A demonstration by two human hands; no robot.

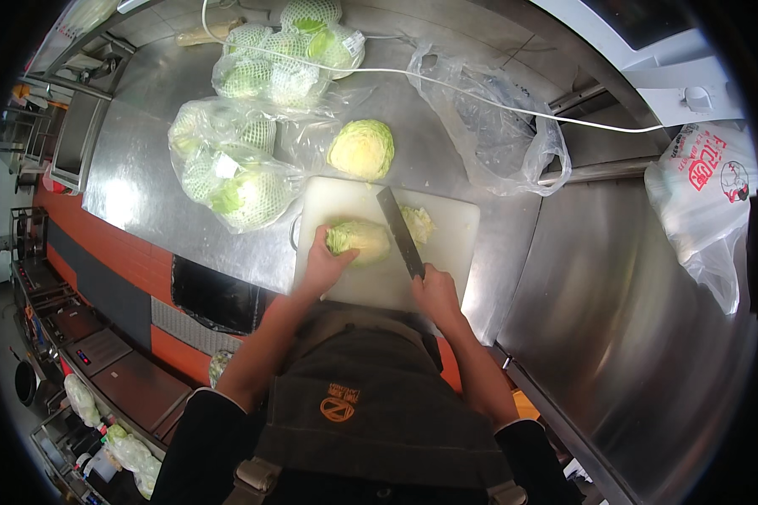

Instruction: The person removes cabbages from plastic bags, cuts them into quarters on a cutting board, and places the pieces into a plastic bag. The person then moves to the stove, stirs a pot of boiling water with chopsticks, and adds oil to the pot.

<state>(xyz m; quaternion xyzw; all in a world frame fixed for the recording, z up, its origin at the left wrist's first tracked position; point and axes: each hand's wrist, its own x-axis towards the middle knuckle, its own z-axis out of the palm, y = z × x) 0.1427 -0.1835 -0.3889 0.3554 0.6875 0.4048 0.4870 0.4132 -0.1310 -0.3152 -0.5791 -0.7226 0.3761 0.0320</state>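
Note:
On a white cutting board lies a piece of cabbage, and my left hand grips its left end. My right hand is closed round the handle of a cleaver, whose broad blade points up and to the left, just right of the cabbage piece. Shredded cabbage lies on the board on the blade's far side. Beyond the board's top edge a cut cabbage half rests on the steel table, its pale cut face showing.
Bagged cabbages in foam nets stand left of the board, with more bagged cabbages behind. A crumpled clear plastic bag lies at the back right. A white cable crosses above the steel table. A printed plastic bag is far right.

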